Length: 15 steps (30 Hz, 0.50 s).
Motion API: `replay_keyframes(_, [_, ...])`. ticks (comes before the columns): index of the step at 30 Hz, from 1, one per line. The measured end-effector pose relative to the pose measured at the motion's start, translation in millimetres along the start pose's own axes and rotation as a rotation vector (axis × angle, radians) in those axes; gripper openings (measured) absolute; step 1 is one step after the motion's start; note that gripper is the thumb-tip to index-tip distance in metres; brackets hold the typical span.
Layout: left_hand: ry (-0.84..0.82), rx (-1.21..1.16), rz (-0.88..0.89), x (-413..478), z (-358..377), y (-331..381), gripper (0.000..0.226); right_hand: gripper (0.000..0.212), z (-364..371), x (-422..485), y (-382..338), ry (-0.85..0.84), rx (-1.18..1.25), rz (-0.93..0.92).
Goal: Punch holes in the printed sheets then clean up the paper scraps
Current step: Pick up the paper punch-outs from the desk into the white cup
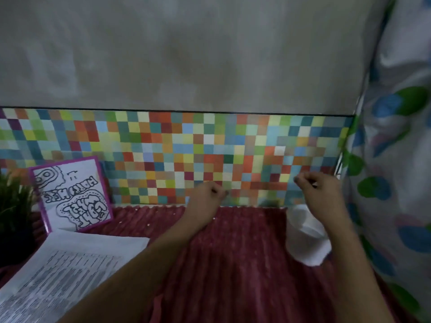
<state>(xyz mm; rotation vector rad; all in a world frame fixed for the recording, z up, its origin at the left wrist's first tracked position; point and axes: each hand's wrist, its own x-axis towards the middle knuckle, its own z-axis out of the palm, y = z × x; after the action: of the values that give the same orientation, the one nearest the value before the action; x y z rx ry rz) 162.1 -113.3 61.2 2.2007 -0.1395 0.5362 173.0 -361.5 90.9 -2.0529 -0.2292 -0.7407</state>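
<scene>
My left hand (206,199) is raised over the back of the red ribbed cloth (233,264), its fingertips pinched together with nothing visible between them. My right hand (314,190) hovers further right at about the same height, fingers curled shut; the blur hides anything tiny in it. A stack of printed sheets (70,262) lies at the lower left, partly under my left forearm. A few tiny white paper scraps (147,226) dot the cloth near the wall. A white crumpled bag or cloth (303,238) sits below my right hand.
A multicoloured mosaic wall strip (163,155) runs behind the surface. A purple-framed doodle drawing (72,194) leans against it at left, beside a dark green plant (14,206). A leaf-patterned curtain (396,159) hangs along the right edge.
</scene>
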Motion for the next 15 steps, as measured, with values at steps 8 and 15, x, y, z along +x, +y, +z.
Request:
replay_keyframes(8, [-0.316, -0.068, 0.211, 17, 113, 75, 0.022, 0.019, -41, -3, 46, -0.311, -0.289, 0.274])
replay_keyframes(15, [-0.285, -0.120, 0.235, 14, 131, 67, 0.010, 0.014, -33, -4, 44, -0.238, -0.139, 0.376])
